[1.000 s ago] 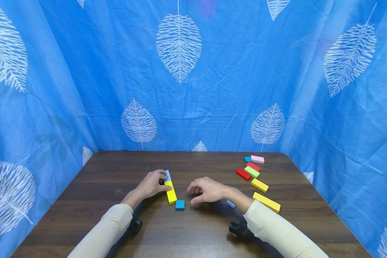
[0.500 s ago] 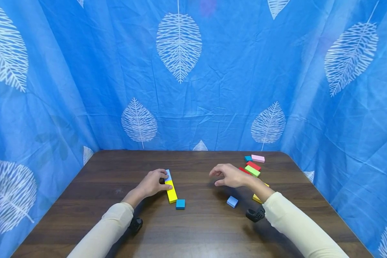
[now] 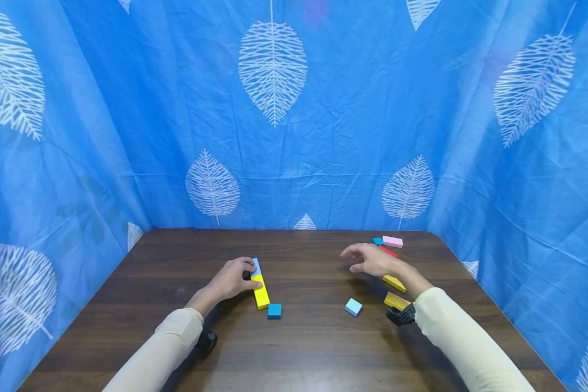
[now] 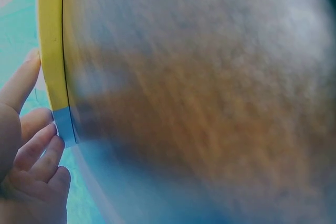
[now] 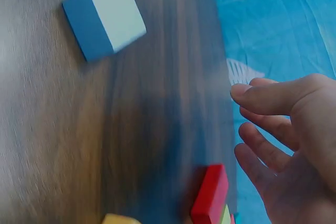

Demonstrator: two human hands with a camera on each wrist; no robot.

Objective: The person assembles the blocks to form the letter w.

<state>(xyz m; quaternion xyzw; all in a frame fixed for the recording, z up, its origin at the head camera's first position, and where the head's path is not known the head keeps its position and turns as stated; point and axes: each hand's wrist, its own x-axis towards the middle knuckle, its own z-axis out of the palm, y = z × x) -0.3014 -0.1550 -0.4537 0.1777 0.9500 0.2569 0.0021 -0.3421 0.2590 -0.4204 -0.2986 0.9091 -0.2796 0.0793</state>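
In the head view, a long yellow block [image 3: 262, 299] and a light blue block [image 3: 257, 266] lie end to end on the table. My left hand [image 3: 232, 279] rests along their left side, thumb on the yellow block and fingertips at the light blue one; the left wrist view shows the same contact. Close to the yellow block's near end lies a small teal block [image 3: 274, 311]. My right hand [image 3: 372, 259] hovers with loosely bent fingers and nothing in them, beside the group of blocks at right. A red block [image 5: 210, 195] shows below it in the right wrist view.
A separate pale blue block [image 3: 353, 307] sits nearer the front than the right hand. Two yellow blocks [image 3: 397, 300] lie partly behind the right forearm. Toward the back right are a pink block [image 3: 392, 241], a teal one [image 3: 377, 240] and a red one [image 3: 388, 251].
My right hand has moved right and back, from beside the teal block to the blocks at right. The pale blue block tipped from its narrow side. My left hand has stayed in place.
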